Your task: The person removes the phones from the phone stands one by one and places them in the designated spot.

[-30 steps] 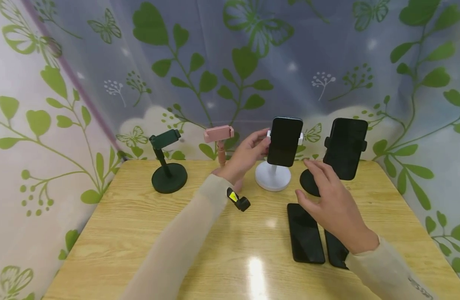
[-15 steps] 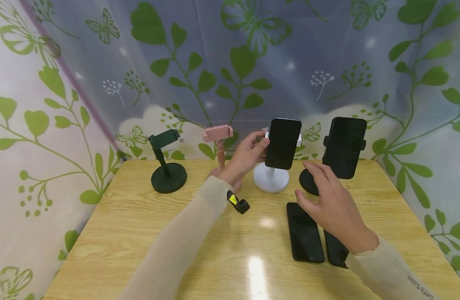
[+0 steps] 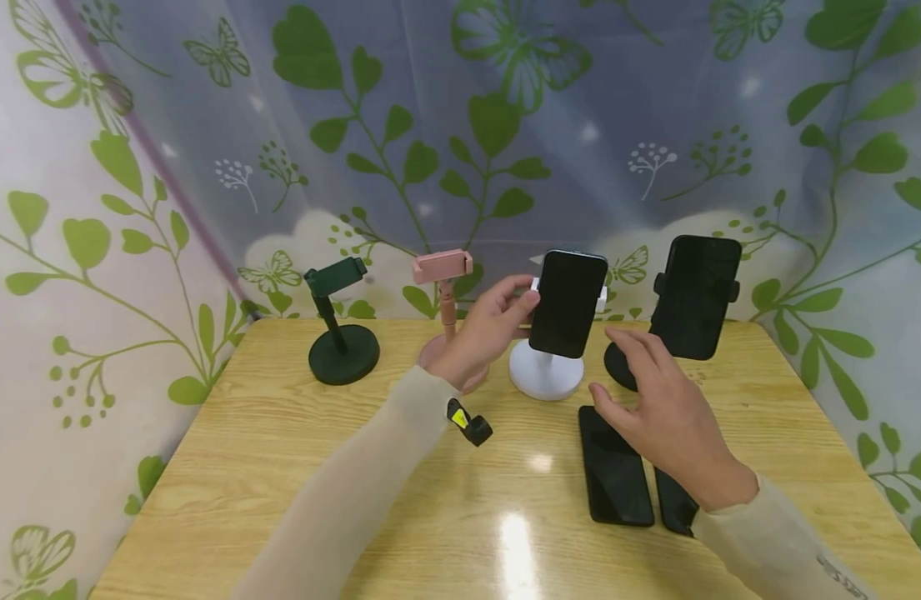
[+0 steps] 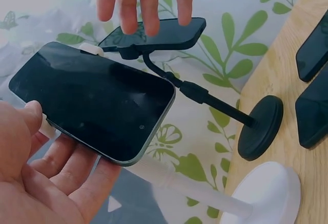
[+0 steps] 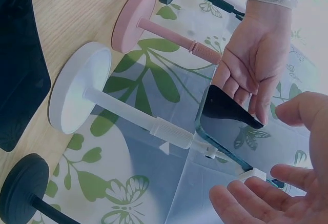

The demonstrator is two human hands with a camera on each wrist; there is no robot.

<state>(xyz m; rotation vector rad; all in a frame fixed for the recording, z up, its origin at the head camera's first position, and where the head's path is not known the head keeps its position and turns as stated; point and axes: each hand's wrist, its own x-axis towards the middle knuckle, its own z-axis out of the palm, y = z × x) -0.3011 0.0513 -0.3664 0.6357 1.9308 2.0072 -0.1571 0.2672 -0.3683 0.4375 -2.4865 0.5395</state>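
A white phone stand (image 3: 546, 382) holds a dark smartphone (image 3: 568, 304) upright and slightly tilted in its clamp. At the clamp's left side, my left hand (image 3: 486, 333) grips the stand, with the thumb at the phone's front edge and the fingers behind. The left wrist view shows those fingers passing under the phone (image 4: 97, 101). My right hand (image 3: 666, 408) hovers to the right of the phone, its fingers spread and holding nothing. In the right wrist view, its fingertips overlap the clamp's white arm (image 5: 252, 174).
To the right stands a black stand (image 5: 23, 188) bearing another phone (image 3: 696, 296). On the left are a pink stand (image 3: 441, 267) and a dark green one (image 3: 343, 358). Two black phones lie flat on the wooden table (image 3: 280, 433), one (image 3: 618, 479) partly under the right hand.
My left hand has drawn the white stand and its phone a little toward me, and the phone sits lower in view. The right hand stays about where it was.
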